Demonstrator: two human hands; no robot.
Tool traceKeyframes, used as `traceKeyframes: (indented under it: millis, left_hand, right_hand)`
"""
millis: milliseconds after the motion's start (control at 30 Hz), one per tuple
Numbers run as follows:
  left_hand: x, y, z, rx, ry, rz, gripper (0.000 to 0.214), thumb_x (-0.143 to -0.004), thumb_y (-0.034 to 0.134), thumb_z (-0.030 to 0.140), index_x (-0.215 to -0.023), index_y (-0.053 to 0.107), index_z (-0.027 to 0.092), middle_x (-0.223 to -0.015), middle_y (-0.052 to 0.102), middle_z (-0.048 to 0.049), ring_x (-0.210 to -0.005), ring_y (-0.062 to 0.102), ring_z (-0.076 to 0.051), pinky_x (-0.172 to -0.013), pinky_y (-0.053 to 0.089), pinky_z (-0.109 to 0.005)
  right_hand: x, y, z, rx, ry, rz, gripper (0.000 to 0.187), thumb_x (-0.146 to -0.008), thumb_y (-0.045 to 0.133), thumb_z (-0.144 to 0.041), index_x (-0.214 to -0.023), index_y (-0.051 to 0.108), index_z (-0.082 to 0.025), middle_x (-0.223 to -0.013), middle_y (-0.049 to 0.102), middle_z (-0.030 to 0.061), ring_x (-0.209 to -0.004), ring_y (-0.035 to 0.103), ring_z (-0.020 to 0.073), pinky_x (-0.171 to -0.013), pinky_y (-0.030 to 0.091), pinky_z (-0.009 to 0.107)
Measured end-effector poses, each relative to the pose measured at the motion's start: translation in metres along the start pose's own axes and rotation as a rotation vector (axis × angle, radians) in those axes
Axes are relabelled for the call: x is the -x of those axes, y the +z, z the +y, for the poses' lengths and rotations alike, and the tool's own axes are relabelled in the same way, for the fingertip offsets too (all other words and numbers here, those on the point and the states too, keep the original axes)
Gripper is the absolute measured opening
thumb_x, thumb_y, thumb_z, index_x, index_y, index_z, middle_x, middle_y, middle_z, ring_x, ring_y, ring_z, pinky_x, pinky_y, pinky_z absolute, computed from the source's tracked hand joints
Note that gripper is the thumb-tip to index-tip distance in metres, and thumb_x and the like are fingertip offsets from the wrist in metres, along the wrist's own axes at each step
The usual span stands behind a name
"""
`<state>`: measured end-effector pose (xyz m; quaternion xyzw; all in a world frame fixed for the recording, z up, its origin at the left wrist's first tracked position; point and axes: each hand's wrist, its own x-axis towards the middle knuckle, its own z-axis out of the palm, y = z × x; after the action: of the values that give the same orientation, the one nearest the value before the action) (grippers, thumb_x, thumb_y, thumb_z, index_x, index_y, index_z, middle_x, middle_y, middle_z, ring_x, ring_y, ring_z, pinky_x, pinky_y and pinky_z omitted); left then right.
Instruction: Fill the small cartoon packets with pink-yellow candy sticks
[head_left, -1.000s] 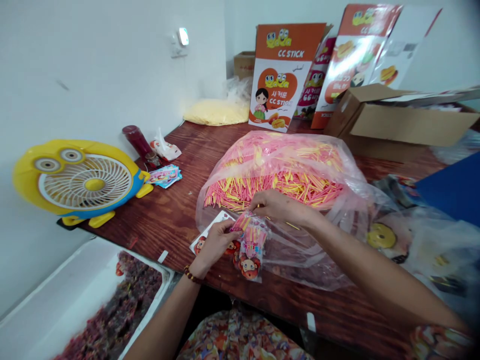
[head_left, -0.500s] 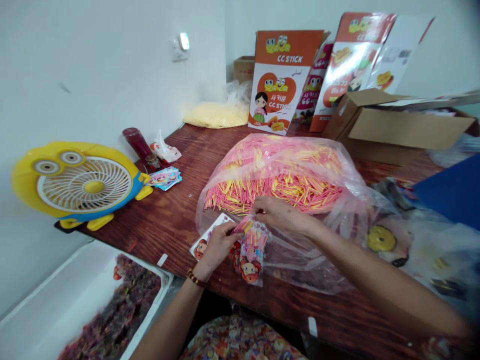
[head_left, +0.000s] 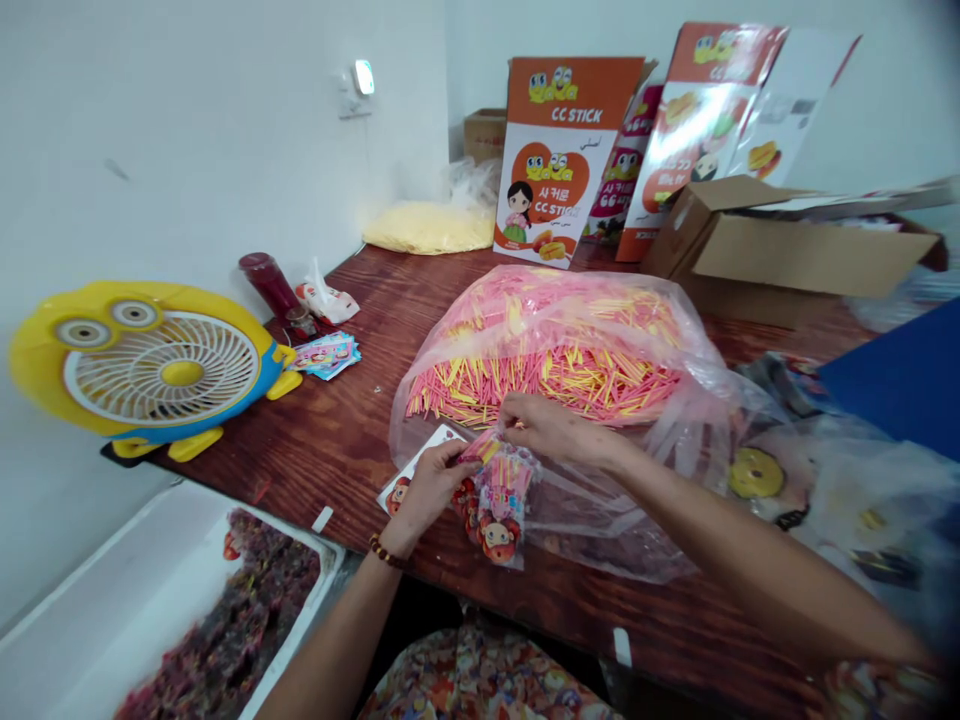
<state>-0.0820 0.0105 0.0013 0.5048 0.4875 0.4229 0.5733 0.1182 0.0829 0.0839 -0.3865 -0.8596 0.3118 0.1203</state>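
Observation:
My left hand (head_left: 429, 490) is closed round a small printed packet (head_left: 501, 500) with a cartoon face, partly filled with pink and yellow sticks. My right hand (head_left: 541, 427) pinches at the packet's open top, fingers together on what look like a few sticks. Both hands work at the near edge of a brown wooden table (head_left: 337, 440). Just behind them lies a big clear plastic bag (head_left: 555, 350) heaped with loose pink and yellow sticks. A flat printed packet (head_left: 405, 480) lies under my left hand.
A yellow cartoon desk fan (head_left: 150, 370) stands at the left edge. A dark red bottle (head_left: 270, 285) and small packets (head_left: 326, 352) lie near it. Orange CC STICK cartons (head_left: 562, 150) and an open cardboard box (head_left: 787, 240) stand at the back. A white tub (head_left: 187, 610) of filled packets sits below left.
Both hands stay on the packet; my right hand has shifted slightly toward its opening. The view has drifted a little.

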Motion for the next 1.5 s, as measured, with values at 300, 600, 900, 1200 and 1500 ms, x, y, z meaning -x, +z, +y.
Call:
traceKeyframes:
  millis: [300, 600, 900, 1200, 1500]
  left_hand:
    - [-0.001, -0.003, -0.009, 0.153, -0.065, -0.037, 0.032, -0.066, 0.083, 0.041, -0.083, 0.076, 0.014, -0.072, 0.066, 0.0003, -0.067, 0.055, -0.014, -0.067, 0.044, -0.025]
    - [0.001, -0.001, -0.003, 0.163, -0.084, -0.013, 0.033, -0.064, 0.085, 0.041, -0.081, 0.076, 0.014, -0.070, 0.066, 0.0006, -0.066, 0.055, -0.014, -0.066, 0.044, -0.025]
    - [0.005, -0.003, -0.005, 0.346, -0.113, -0.013, 0.036, -0.062, 0.087, 0.031, -0.094, 0.077, 0.017, -0.086, 0.074, -0.0009, -0.076, 0.063, -0.014, -0.075, 0.048, -0.024]
    - [0.002, 0.001, -0.006, 0.355, -0.117, 0.150, 0.029, -0.063, 0.087, 0.033, -0.084, 0.078, 0.015, -0.073, 0.072, -0.0006, -0.065, 0.059, -0.011, -0.066, 0.046, -0.023]
    - [0.013, 0.007, 0.006, 0.372, -0.151, 0.056, 0.037, -0.059, 0.088, 0.031, -0.090, 0.077, 0.014, -0.079, 0.074, -0.0025, -0.069, 0.063, -0.014, -0.072, 0.049, -0.027]
  right_hand:
    - [-0.001, 0.005, 0.005, -0.308, -0.036, 0.158, 0.009, -0.078, 0.058, -0.012, -0.072, 0.062, -0.017, -0.075, 0.057, -0.0009, -0.070, 0.052, 0.0119, -0.066, 0.039, 0.025]
    - [-0.002, 0.013, 0.009, -0.327, 0.069, 0.141, 0.005, -0.077, 0.063, -0.016, -0.077, 0.068, -0.017, -0.074, 0.062, -0.0009, -0.069, 0.054, 0.0122, -0.065, 0.039, 0.026]
    - [0.000, -0.005, 0.010, -0.937, 0.091, 0.546, 0.026, -0.080, 0.066, -0.044, -0.082, 0.051, -0.023, -0.073, 0.060, -0.0032, -0.066, 0.058, 0.0131, -0.071, 0.049, 0.031]
    - [0.011, 0.066, 0.012, -0.928, 0.228, 0.374, 0.035, -0.071, 0.074, -0.050, -0.085, 0.057, -0.022, -0.066, 0.053, -0.0052, -0.055, 0.044, 0.0106, -0.054, 0.038, 0.025]
    - [0.004, 0.080, 0.006, -0.846, 0.135, 0.267, 0.037, -0.073, 0.070, -0.048, -0.059, 0.052, -0.019, -0.059, 0.043, -0.0052, -0.058, 0.037, 0.0101, -0.058, 0.033, 0.024]
